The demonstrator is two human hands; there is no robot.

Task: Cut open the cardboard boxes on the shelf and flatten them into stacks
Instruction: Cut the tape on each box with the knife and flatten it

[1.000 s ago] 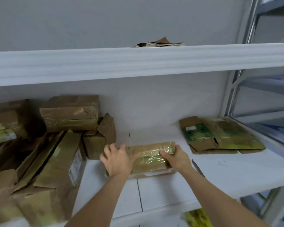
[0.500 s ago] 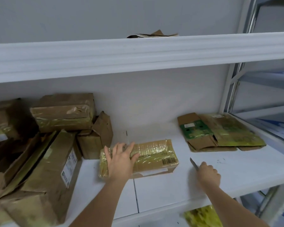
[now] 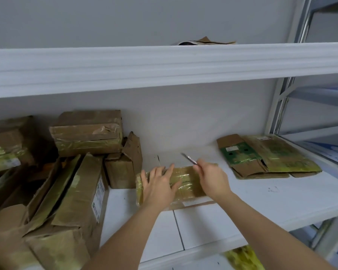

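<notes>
Right hand (image 3: pixel 213 177) now grips knife (image 3: pixel 189 159) over taped box (image 3: pixel 185 185) (previously reaching); left hand (image 3: pixel 159 185) stays flat.

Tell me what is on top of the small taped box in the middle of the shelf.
The left hand presses flat on the taped box; the right hand hovers over it, gripping a blade. Shiny tape covers the lid. The hands hide part of the top; the contents are unseen.

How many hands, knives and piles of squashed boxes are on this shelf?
Hands: 2, left hand and right hand
Knife: 1
Flat pile: 1
Total: 4
</notes>
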